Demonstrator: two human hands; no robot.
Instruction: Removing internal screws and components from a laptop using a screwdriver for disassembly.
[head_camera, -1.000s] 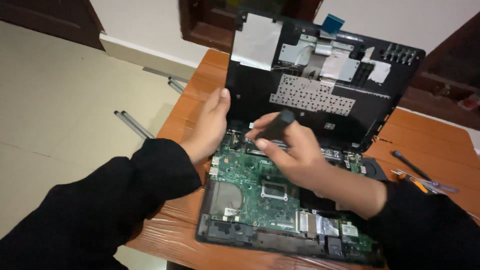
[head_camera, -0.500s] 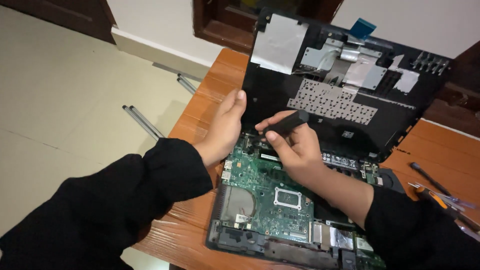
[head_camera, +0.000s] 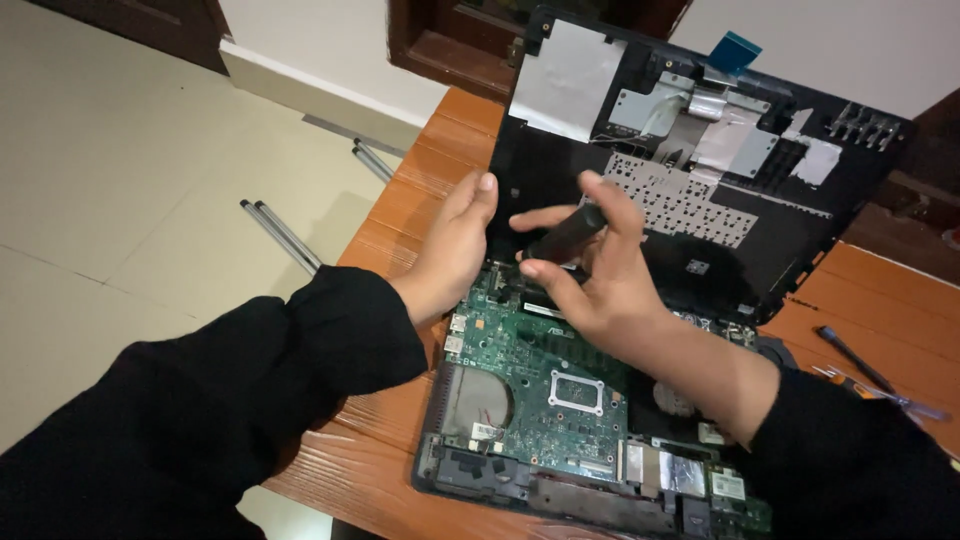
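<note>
An opened laptop lies on a wooden table (head_camera: 400, 215), its green mainboard (head_camera: 545, 365) exposed in the black base. The black top cover (head_camera: 690, 190) with silver shielding is tilted up behind the base. My left hand (head_camera: 450, 250) rests flat against the cover's left edge, fingers together. My right hand (head_camera: 590, 265) is over the board's upper part and pinches a short black stick-like tool (head_camera: 565, 235) between thumb and fingers. The tool's tip is hidden behind my fingers.
A black-handled screwdriver (head_camera: 850, 355) and a metal tool (head_camera: 880, 395) lie on the table at the right. Two metal rods (head_camera: 280, 232) lie on the tiled floor at left, more by the wall. A dark wooden door frame (head_camera: 440, 45) stands behind.
The view has shifted, so the laptop sits further right and lower. My right hand has lifted slightly with the black tool; my left hand stays on the cover's edge.
</note>
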